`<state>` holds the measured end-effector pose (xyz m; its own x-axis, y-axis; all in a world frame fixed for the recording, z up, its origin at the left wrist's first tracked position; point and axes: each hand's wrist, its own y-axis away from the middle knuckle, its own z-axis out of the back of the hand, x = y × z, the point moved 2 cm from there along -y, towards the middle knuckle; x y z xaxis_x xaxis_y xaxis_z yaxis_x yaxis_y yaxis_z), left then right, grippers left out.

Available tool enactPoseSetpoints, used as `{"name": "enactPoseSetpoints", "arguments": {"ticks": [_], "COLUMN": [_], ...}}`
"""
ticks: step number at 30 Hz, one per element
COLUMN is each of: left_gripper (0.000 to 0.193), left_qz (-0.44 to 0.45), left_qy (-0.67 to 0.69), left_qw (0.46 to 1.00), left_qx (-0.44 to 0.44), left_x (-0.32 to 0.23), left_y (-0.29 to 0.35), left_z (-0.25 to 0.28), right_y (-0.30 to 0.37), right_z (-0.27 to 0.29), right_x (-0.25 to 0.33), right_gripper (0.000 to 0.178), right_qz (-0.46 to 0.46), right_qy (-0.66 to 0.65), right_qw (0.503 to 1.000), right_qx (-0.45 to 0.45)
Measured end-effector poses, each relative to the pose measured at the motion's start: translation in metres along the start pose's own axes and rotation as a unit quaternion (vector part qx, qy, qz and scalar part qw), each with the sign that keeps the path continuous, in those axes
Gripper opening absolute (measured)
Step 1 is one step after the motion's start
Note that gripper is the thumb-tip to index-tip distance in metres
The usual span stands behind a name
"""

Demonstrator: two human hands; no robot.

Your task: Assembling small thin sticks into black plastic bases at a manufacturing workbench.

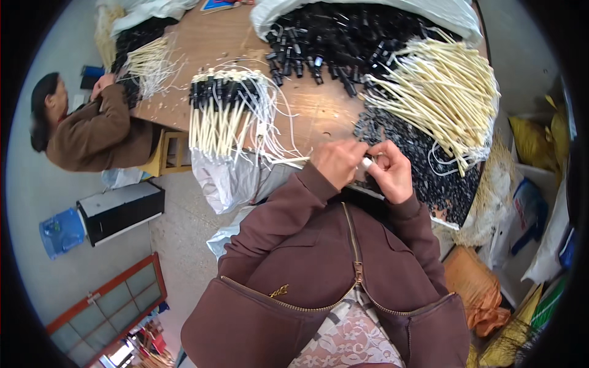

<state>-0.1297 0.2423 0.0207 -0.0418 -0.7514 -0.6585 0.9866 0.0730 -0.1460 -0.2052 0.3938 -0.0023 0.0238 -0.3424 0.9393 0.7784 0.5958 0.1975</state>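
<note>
Apparently the step is close fingertip work at the near edge of the bench (319, 110), and it calls for a light, steady touch. The left hand (334, 162) is curled nearly closed, seemingly around a pale stick (294, 161) jutting out to its left. The right hand (394, 175) meets it with thumb and forefinger drawn close; whether they pinch anything is hidden. A firm hold near the worked end should stop the stick twisting, and lining parts up before pressing would spare the wood. Best keep the loose white cords (270, 119) away from the fingertips.

Brown and scattered with crumbs, the bench carries a heap of black fittings (350, 37), small black pieces (451, 190) and a loose pile of sticks (442, 86). Beyond its left end, a co-worker (92, 135) in brown sits handling similar stock. Behind, a blue water jug (61, 233) lies near a glazed, red-framed door (113, 306); sacks (472, 285) crowd the right.
</note>
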Motion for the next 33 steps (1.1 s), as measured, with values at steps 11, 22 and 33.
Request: {"name": "enactPoseSetpoints", "arguments": {"ticks": [11,22,33], "left_gripper": [0.017,0.042,0.035], "left_qz": [0.064,0.111,-0.066], "left_qy": [-0.280,-0.189,-0.098], "left_qw": [0.895,0.920,0.987], "left_qx": [-0.340,-0.326,-0.110], "left_x": [0.100,0.141,0.087], "left_y": [0.022,0.016,-0.083], "left_z": [0.127,0.130,0.006], "right_y": [-0.011,-0.008,-0.024], "right_z": [-0.005,-0.017,0.086], "right_x": [0.037,0.017,0.004], "right_gripper": [0.023,0.014,0.019], "right_qz": [0.150,0.194,0.138], "right_qy": [0.063,0.200,0.458], "right_qw": [0.980,0.961,0.839], "right_qx": [-0.116,0.000,-0.259]}}
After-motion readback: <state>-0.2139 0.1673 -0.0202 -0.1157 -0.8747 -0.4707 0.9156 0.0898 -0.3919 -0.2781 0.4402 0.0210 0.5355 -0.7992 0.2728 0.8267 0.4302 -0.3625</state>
